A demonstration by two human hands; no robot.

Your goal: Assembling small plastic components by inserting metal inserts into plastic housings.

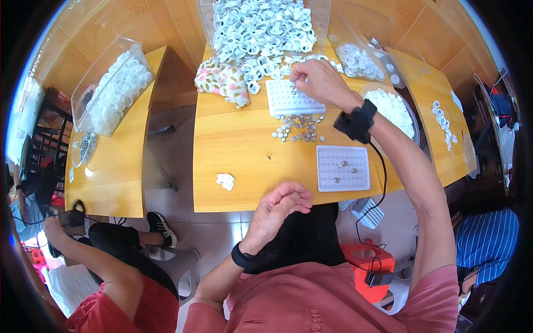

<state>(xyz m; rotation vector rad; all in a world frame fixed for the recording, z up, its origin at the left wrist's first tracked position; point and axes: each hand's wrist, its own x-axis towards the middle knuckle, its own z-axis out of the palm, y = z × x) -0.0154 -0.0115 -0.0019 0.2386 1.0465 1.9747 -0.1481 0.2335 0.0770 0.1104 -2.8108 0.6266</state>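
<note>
My right hand (322, 83) reaches over the far white tray (282, 101), which has rows of small round pockets. Its fingers are bent together at the tray's far edge, and whatever they pinch is hidden. My left hand (279, 210) is at the table's front edge with its fingers curled in and the thumb against them; I cannot make out anything inside. Small round metal discs (300, 127) lie loose just in front of the far tray. A second pocketed white tray (343, 169) sits near the front edge, with several metal discs on it.
A clear bin of white plastic parts (264, 28) stands at the back, some spilled before it. Beside them lies a floral cloth bundle (222, 82). A round bowl of white pieces (391, 108) is at right. A small white clump (225, 181) lies front left. A person in red (119, 288) sits left.
</note>
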